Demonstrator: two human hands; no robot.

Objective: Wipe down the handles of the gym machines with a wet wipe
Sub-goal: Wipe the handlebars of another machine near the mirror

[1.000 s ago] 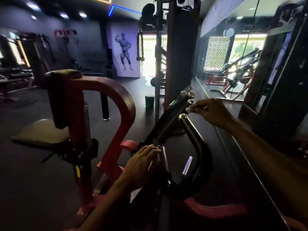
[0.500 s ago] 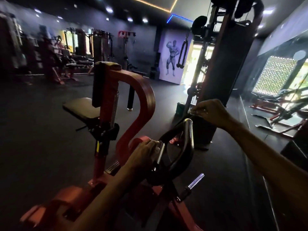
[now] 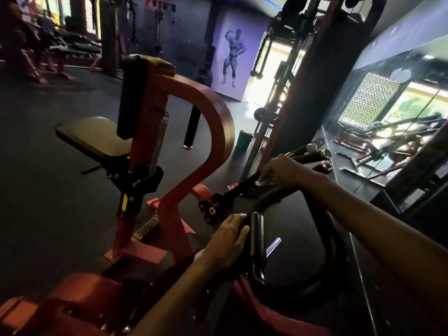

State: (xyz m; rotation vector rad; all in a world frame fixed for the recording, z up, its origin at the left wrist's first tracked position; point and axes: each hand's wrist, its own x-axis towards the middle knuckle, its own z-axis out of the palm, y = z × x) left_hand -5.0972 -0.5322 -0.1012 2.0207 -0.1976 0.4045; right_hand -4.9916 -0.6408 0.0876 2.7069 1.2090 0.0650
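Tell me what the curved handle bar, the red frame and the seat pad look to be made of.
Curved handle bar: likely metal tube, black rubbery or painted coat, dull sheen.
Red frame: probably painted steel, smooth with soft glare.
Seat pad: seemingly vinyl-covered padding, light top, slight shine.

The gym is dim. Daylight pours through the doorway (image 3: 266,76), blown out to white, and glows in the mirror (image 3: 400,112) at right. Shadow swallows the dark floor (image 3: 48,190). Wide-angle distortion bends the edges; far machines are soft.
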